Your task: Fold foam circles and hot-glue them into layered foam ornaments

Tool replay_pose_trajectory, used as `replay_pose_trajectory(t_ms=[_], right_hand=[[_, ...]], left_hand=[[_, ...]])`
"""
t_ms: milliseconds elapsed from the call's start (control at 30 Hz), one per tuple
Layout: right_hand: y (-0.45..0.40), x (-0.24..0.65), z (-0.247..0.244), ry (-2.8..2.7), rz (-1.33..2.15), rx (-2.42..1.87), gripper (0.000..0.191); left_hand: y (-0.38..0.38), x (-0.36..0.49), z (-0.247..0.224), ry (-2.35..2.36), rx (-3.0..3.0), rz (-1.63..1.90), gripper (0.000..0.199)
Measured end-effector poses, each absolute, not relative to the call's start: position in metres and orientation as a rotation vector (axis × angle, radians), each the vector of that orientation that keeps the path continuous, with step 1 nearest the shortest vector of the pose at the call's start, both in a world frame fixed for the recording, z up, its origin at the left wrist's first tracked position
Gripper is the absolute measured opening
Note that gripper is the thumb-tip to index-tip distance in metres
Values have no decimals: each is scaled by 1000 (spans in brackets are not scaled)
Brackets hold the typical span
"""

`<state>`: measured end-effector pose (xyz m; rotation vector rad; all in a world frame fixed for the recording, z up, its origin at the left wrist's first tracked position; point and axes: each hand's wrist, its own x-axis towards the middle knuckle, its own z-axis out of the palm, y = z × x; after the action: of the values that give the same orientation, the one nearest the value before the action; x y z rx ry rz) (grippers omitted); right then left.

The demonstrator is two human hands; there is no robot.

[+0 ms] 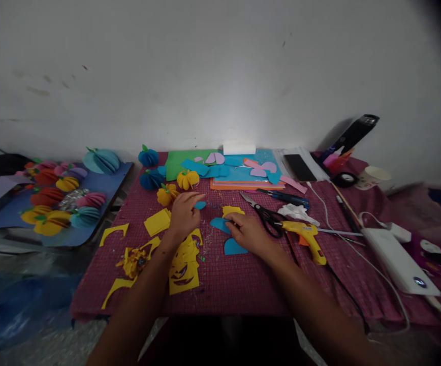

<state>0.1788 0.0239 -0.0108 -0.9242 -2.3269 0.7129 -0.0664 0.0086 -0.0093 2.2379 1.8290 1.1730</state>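
Red-checked cloth (220,290) covers the desk (87,309); mid-desk, the right hand (246,232) seems to pinch a blue paper half-circle (218,223), the left hand (185,214) a small blue paper piece (200,205). Gathering seems underway; the near blue paper half-moon (234,247) needs a soft pinch.

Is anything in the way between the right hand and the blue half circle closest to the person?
Nothing that I can see. The blue half circle lies on the red cloth right beside the right hand, on the person's side. The yellow paper is beyond the hand, so it isn't between them.
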Motion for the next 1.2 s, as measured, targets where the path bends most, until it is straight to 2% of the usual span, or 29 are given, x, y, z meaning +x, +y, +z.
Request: replay_pose_trajectory(t_ms=[67, 233, 400, 567, 700, 933, 1200], right_hand=[[24, 177, -15, -2332, 729, -897, 15], [24, 172, -16, -2318, 760, -876, 14], [29, 188, 4, -2315, 845, -951, 14], [31, 215, 25, -2642, 1009, -1124, 11], [27, 217, 28, -2818, 865, -1248, 11], [18, 208, 18, -2902, 672, -1288, 24], [16, 206, 24, -2863, 760, -1175, 9]], left_hand=[[2, -58, -1, 1602, 2081, 1194, 44], [-11, -40, 9, 1233, 1896, 890, 37], [-8, -43, 6, 1336, 1902, 843, 33], [-6, -52, 2, 1505, 1925, 755, 41], [-5, -56, -1, 1553, 1984, 671, 42], [-2, -59, -7, 1653, 2032, 694, 40], [-1, -62, -14, 1643, 2067, 686, 38]])
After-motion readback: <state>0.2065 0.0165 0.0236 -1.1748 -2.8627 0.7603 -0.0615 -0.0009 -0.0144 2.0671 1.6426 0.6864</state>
